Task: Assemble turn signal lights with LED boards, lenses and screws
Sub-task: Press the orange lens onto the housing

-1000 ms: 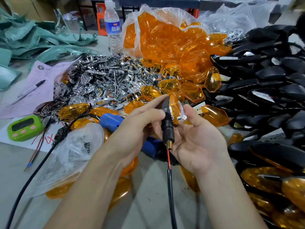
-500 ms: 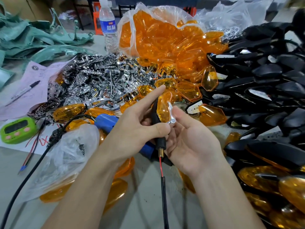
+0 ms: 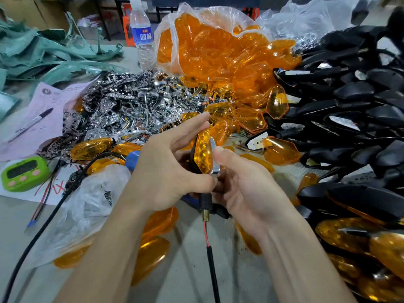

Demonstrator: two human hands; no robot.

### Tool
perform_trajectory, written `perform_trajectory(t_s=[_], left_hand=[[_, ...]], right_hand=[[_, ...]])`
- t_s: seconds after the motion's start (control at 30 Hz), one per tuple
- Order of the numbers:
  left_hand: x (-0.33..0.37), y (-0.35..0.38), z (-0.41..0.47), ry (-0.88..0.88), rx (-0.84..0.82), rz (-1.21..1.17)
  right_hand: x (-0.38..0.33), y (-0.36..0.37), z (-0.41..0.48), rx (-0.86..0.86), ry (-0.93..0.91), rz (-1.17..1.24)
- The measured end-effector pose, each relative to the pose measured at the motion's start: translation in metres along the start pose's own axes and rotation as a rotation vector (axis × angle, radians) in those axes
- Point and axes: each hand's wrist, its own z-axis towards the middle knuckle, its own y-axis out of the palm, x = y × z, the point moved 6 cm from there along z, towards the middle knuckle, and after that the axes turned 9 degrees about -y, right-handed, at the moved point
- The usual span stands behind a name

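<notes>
L hand [image 3: 166, 173] curled round turn signal light [image 3: 205, 200], thumb low, index straight; R hand [image 3: 249, 189] cupped behind, thumb pressed on chrome edge [image 3: 213, 158]. Light held upright above bench [image 3: 188, 276]. Lens [image 3: 202, 154] to be seated flush w/ even pressure before screw is driven.

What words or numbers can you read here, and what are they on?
Water bottle label: two white characters, too blurred to read.
White paper: red marks like "XX".
Pink paper, green timer, plastic bag print: too small to read.
</notes>
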Motion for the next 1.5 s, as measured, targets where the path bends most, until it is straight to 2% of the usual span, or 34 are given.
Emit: perform_trajectory(t_s=[0.1,0.23,0.3,0.4,0.47,0.53,0.57,0.6,0.63,0.67,0.7,0.8,0.87,0.93,1.03,1.13,1.37,1.5], left_hand=[[0.003,0.000,0.000,0.008,-0.094,-0.010],[0.017,-0.004,0.005,0.014,-0.238,0.083],[0.027,-0.006,0.008,0.000,-0.206,0.141],[0.033,-0.008,0.005,-0.142,0.023,0.210],[0.038,-0.007,-0.011,-0.140,0.320,0.464],[0.055,-0.006,-0.035,0.120,0.687,0.506],[0.060,-0.002,-0.045,0.259,0.772,0.494],[0.059,0.002,-0.047,0.293,0.773,0.524],[0.049,0.005,-0.040,0.221,0.704,0.549],[0.034,0.008,-0.028,0.077,0.588,0.531],[0.020,0.010,-0.017,-0.086,0.461,0.411],[-0.003,0.031,0.000,-0.421,0.169,-0.351],[-0.010,0.039,0.007,-0.433,0.102,-0.609],[-0.014,0.037,0.009,-0.390,0.030,-0.747],[-0.012,0.030,0.014,-0.351,-0.065,-0.766],[-0.010,0.029,0.017,-0.349,-0.018,-0.705],[-0.021,0.031,0.013,-0.354,-0.018,-0.761],[-0.019,0.038,0.011,-0.334,-0.054,-0.852]], right_hand=[[-0.002,-0.001,0.002,-0.053,-0.017,-0.008],[-0.005,0.004,0.004,-0.098,-0.067,0.110],[-0.012,0.008,0.007,-0.081,-0.109,0.170],[-0.029,0.010,0.012,0.064,-0.205,0.296],[-0.039,0.008,0.014,0.168,-0.275,0.351],[-0.045,0.010,0.016,0.204,-0.309,0.394],[-0.045,0.009,0.015,0.224,-0.305,0.426],[-0.045,0.007,0.015,0.242,-0.299,0.462],[-0.044,0.005,0.014,0.261,-0.301,0.496],[-0.042,0.004,0.013,0.270,-0.309,0.521],[-0.037,0.003,0.011,0.270,-0.313,0.535],[-0.020,0.003,0.007,0.268,-0.306,0.441],[-0.012,0.000,0.003,0.268,-0.335,0.355],[-0.007,-0.004,0.001,0.261,-0.344,0.202],[-0.014,-0.013,0.001,0.233,-0.439,-0.226],[-0.021,-0.003,0.001,0.106,-0.562,-0.501],[-0.020,0.008,0.001,0.042,-0.681,-0.560],[-0.019,0.009,0.000,0.035,-0.699,-0.503]])
